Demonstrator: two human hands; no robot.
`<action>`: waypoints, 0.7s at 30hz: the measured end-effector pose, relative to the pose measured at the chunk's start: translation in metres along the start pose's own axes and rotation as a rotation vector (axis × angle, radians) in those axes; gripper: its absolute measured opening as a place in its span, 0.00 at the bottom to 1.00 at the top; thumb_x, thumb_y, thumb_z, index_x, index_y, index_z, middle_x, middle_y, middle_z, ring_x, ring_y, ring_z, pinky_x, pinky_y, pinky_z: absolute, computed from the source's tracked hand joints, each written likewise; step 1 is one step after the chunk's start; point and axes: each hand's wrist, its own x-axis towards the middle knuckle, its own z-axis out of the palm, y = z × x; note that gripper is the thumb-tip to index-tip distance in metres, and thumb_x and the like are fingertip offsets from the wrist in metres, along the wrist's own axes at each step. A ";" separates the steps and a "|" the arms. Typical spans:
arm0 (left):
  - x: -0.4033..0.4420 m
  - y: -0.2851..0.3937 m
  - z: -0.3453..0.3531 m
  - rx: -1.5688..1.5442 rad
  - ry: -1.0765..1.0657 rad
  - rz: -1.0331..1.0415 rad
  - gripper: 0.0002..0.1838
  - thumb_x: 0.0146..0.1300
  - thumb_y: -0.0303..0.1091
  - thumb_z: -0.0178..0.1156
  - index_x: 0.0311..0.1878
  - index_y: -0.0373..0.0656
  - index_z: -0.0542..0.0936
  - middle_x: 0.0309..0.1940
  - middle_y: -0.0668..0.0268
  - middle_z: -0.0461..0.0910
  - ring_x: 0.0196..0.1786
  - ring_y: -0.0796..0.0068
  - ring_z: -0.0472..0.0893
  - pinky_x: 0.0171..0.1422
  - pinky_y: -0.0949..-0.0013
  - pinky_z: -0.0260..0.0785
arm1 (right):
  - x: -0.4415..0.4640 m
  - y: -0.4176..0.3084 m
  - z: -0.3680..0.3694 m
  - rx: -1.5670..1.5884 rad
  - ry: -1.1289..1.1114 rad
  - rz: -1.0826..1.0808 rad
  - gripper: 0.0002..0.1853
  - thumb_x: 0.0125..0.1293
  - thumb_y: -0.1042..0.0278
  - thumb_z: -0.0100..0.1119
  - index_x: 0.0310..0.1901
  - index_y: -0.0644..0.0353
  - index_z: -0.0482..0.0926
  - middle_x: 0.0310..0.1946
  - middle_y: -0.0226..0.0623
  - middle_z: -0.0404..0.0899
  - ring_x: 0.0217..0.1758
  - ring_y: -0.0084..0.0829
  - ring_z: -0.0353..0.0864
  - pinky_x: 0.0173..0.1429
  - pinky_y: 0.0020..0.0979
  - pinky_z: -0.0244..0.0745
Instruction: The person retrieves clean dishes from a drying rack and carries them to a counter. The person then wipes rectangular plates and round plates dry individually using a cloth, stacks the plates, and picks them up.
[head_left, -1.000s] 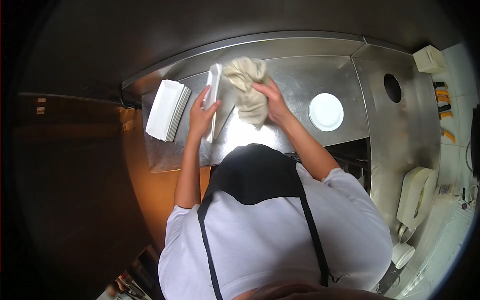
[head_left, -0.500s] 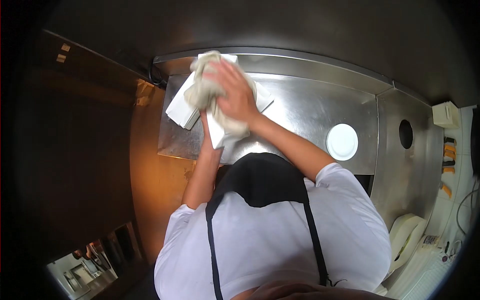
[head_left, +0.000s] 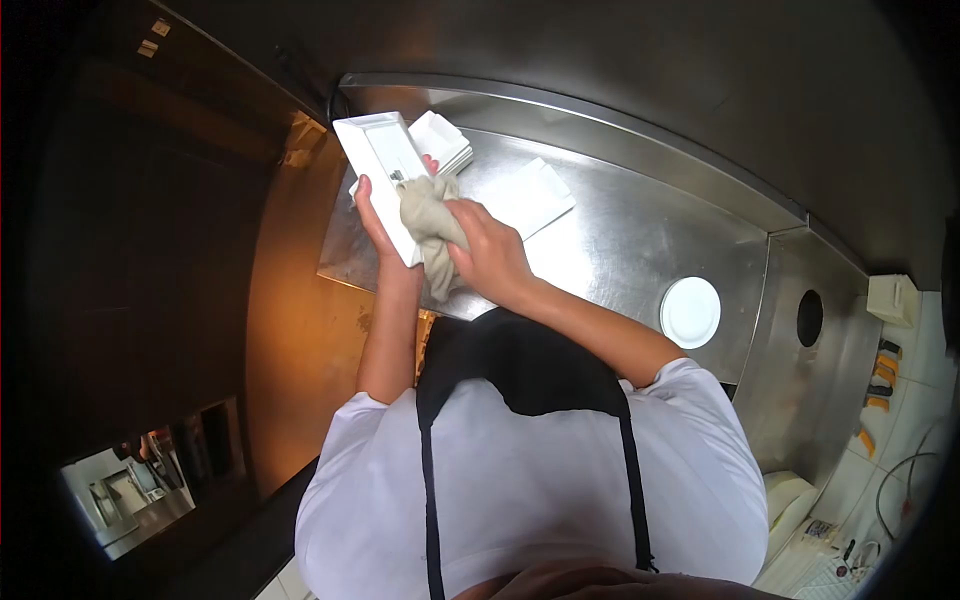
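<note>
A white rectangular dish [head_left: 375, 150] is tilted up over the left end of the steel counter, with my left hand [head_left: 378, 220] gripping it from beneath, fingers at both sides. My right hand [head_left: 490, 250] holds a crumpled beige cloth [head_left: 432, 225] against the dish's lower part. Behind the dish, a stack of white rectangular dishes [head_left: 443, 140] is partly hidden. Another white rectangular dish [head_left: 535, 200] lies on the counter to the right of my hands.
White round plates [head_left: 690, 312] rest on the steel counter [head_left: 620, 235] at the right. Beyond are a round dark hole [head_left: 810, 318], a cream box [head_left: 892, 299] and several yellow-and-black handles [head_left: 885, 370] by the tiled wall.
The held dish has turned and tilted so that its inner face shows. My right hand and the cloth have moved down to its lower end. The view has shifted.
</note>
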 end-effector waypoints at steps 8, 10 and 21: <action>0.080 0.038 -0.086 1.531 -0.108 0.316 0.42 0.57 0.53 0.76 0.74 0.47 0.76 0.64 0.49 0.79 0.67 0.54 0.80 0.72 0.57 0.71 | -0.029 0.078 -0.027 0.506 -0.249 0.302 0.23 0.60 0.77 0.66 0.59 0.62 0.83 0.51 0.38 0.87 0.54 0.31 0.86 0.62 0.33 0.80; 0.084 0.041 -0.080 2.023 -0.161 0.538 0.47 0.51 0.54 0.79 0.75 0.49 0.75 0.70 0.47 0.76 0.73 0.49 0.75 0.78 0.53 0.66 | -0.033 0.095 -0.044 0.619 -0.149 0.423 0.22 0.61 0.77 0.66 0.59 0.63 0.83 0.51 0.34 0.86 0.55 0.26 0.84 0.62 0.31 0.79; 0.108 0.020 -0.094 2.152 -0.409 0.351 0.53 0.47 0.53 0.82 0.78 0.49 0.72 0.76 0.45 0.68 0.77 0.44 0.68 0.81 0.46 0.60 | -0.031 0.132 -0.089 0.737 0.306 0.531 0.22 0.62 0.77 0.68 0.59 0.64 0.80 0.51 0.35 0.85 0.54 0.27 0.84 0.62 0.29 0.78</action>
